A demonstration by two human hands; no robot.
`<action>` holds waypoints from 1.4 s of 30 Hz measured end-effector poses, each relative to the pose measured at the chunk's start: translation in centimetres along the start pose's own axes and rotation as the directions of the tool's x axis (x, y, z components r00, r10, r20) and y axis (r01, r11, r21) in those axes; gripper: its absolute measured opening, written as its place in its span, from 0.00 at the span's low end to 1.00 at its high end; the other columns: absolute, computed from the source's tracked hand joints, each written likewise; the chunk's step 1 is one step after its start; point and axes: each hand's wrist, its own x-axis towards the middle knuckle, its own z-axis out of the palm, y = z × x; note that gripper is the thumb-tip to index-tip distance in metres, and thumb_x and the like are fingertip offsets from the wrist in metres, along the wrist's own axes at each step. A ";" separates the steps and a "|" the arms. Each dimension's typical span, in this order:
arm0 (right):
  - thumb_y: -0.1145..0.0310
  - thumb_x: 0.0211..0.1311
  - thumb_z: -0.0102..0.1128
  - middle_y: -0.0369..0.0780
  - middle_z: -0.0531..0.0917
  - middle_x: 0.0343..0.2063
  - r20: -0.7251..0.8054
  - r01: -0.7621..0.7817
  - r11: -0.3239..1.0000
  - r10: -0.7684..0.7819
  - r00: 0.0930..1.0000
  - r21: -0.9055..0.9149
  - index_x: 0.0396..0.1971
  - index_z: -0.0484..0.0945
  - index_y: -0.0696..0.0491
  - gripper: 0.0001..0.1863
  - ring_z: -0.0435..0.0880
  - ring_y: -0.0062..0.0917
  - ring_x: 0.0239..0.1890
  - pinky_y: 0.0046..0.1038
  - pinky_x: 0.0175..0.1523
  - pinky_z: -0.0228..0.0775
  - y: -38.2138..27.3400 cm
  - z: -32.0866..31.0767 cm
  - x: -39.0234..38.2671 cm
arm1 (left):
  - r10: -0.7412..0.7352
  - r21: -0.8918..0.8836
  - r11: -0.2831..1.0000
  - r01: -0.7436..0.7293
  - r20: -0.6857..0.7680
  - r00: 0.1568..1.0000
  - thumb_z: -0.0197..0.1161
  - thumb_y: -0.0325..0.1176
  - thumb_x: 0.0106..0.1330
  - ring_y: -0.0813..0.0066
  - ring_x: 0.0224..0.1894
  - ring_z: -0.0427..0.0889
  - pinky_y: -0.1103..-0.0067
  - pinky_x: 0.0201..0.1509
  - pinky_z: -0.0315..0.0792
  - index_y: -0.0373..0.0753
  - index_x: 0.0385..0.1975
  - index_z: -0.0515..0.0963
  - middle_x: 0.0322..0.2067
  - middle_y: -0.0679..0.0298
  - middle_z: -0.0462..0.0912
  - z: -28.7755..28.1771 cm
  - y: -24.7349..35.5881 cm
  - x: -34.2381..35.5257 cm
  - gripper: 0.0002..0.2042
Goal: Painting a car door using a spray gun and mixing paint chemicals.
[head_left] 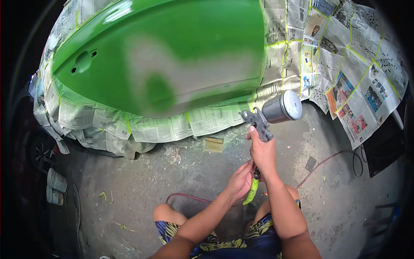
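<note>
My right hand (264,151) is closed around the grip of a grey metal spray gun (257,121), whose nozzle points left toward the panel. A silver paint cup (282,108) sits tilted on the gun. Just below, my left hand (239,181) has its fingers pinched at the black hose connector (257,174) under the grip; its fingertips are partly hidden. From the connector hangs a hose end wrapped in yellow-green tape (251,192). In front stands a green car door panel (207,39) with a dull greyish-beige patch (207,73) and a handle recess (84,61).
Newspaper sheets (172,129) joined with yellow-green tape cover the car around the panel. A reddish hose (187,197) runs over the concrete floor (142,185) behind my knees. Stacked buckets (56,185) stand at the left. A tan piece (213,144) lies below the panel.
</note>
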 end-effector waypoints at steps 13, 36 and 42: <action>0.56 0.68 0.64 0.31 0.73 0.15 -0.118 -0.091 0.995 0.096 0.988 0.049 0.26 0.82 0.60 0.21 0.67 0.15 0.18 0.27 0.25 0.60 -6.1 -2.5 -2.2 | -0.056 0.041 0.998 0.050 0.141 0.988 0.52 0.38 0.79 0.72 0.55 0.79 0.70 0.62 0.73 0.38 0.58 0.71 0.54 0.63 0.80 4.1 1.1 -0.5 0.15; 0.59 0.73 0.60 0.37 0.80 0.23 -0.113 -0.041 0.997 0.048 0.992 0.063 0.33 0.76 0.59 0.16 0.66 0.14 0.11 0.23 0.14 0.55 -4.0 -3.8 -2.8 | -0.110 -0.045 0.991 0.123 0.236 0.966 0.51 0.42 0.79 0.72 0.56 0.78 0.66 0.56 0.76 0.40 0.62 0.71 0.55 0.65 0.78 2.6 -2.9 -0.6 0.18; 0.58 0.73 0.59 0.37 0.80 0.26 0.028 -0.081 0.992 0.079 0.996 0.100 0.36 0.73 0.54 0.14 0.64 0.12 0.11 0.20 0.15 0.54 -3.9 -2.2 -4.1 | -0.058 -0.053 0.996 0.067 0.162 0.985 0.51 0.43 0.79 0.72 0.50 0.79 0.67 0.51 0.76 0.41 0.59 0.72 0.50 0.67 0.78 2.4 -2.0 -2.5 0.17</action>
